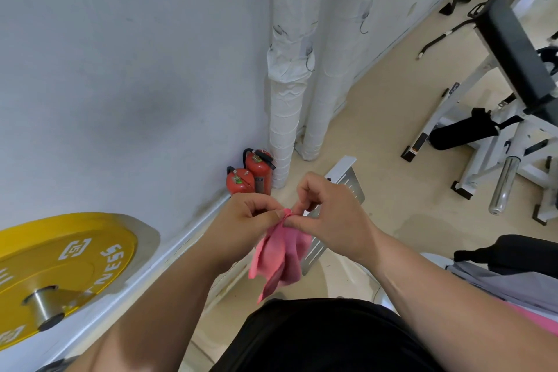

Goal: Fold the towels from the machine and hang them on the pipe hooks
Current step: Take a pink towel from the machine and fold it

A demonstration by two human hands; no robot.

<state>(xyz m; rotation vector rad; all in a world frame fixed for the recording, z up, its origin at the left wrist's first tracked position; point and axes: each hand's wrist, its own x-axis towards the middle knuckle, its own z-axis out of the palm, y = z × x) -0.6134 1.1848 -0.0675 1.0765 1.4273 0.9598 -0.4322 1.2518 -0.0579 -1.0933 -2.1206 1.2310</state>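
Note:
A small pink towel (279, 257) hangs in folds below my two hands at the lower middle. My left hand (241, 223) pinches its top edge between thumb and fingers. My right hand (329, 214) pinches the same top edge right beside it, so the fingertips of both hands meet. Two white wrapped pipes (290, 75) stand upright in the wall corner ahead. One metal hook (308, 59) sits on the left pipe and another hook (363, 22) on the right pipe; both are bare. More towels, grey and pink (513, 287), lie at the right edge.
Two red fire extinguishers (252, 175) stand by the base of the left pipe. A yellow weight plate (60, 266) on a bar is at the lower left. A white weight bench with black pads (507, 118) fills the right. A perforated metal plate (347, 187) lies below my hands.

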